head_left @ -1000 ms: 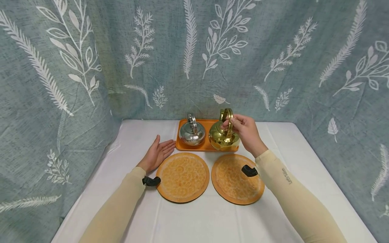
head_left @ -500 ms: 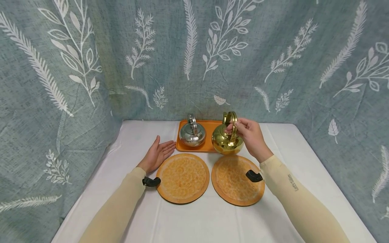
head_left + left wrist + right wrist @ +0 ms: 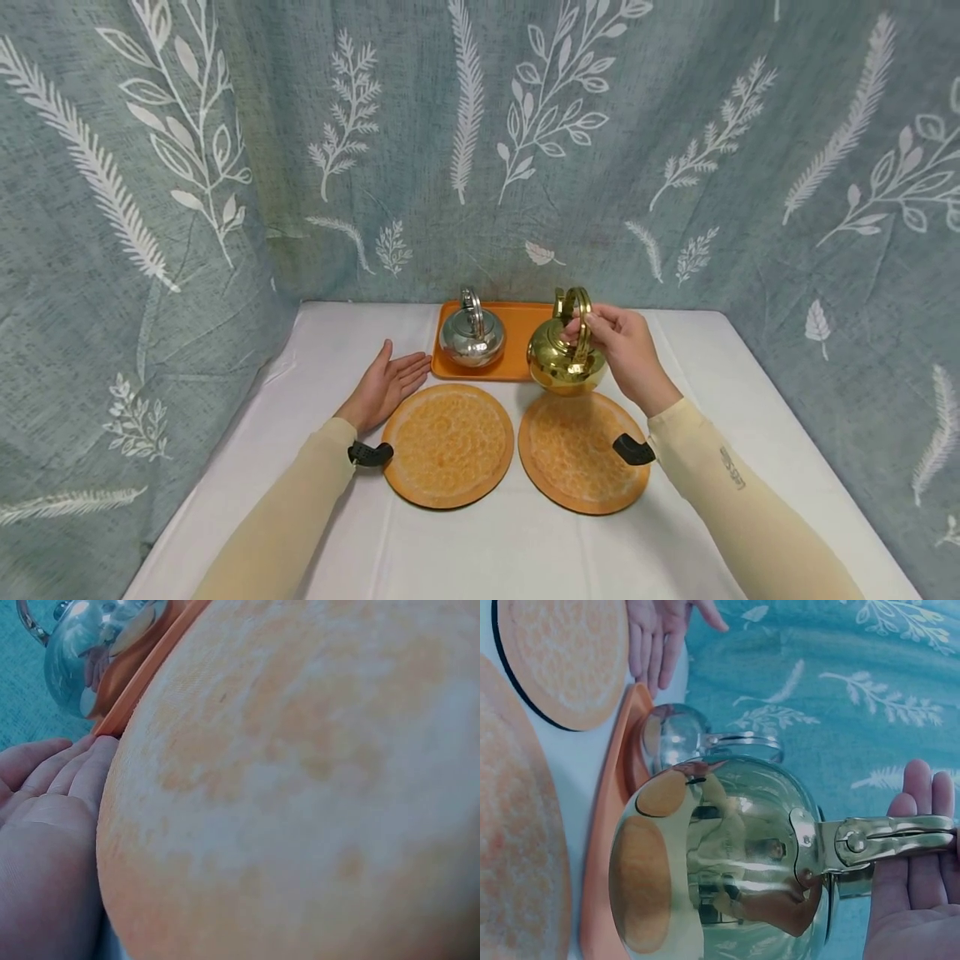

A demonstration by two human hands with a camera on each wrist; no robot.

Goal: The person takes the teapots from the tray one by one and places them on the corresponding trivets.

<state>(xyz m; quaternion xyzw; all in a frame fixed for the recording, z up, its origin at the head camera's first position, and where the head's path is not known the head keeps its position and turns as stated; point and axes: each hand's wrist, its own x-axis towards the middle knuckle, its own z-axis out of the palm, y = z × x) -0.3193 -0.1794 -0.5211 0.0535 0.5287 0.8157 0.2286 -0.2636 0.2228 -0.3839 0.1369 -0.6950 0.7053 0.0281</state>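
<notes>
My right hand [image 3: 626,346] grips the upright handle of a shiny gold teapot [image 3: 558,360], fingers curled through it. In the head view the pot overlaps the right end of an orange tray [image 3: 517,321] and the far rim of the right round mat [image 3: 585,467]. A smaller silver teapot [image 3: 472,337] stands on the tray's left side. Beside it my left hand [image 3: 382,383] rests palm up with straight fingers, the tips right at the tray's left corner. The right wrist view shows the gold pot's body [image 3: 742,847] close up, with the silver pot behind it.
Two round orange-patterned mats lie side by side in front of the tray, the left one [image 3: 448,446] near my left wrist. A white cloth [image 3: 480,550] covers the table. Blue-grey curtains [image 3: 420,150] with white leaf prints hang at the back and both sides.
My right hand has drawn the gold teapot off the tray's right side, toward me and slightly right. The left hand and silver teapot have stayed in place.
</notes>
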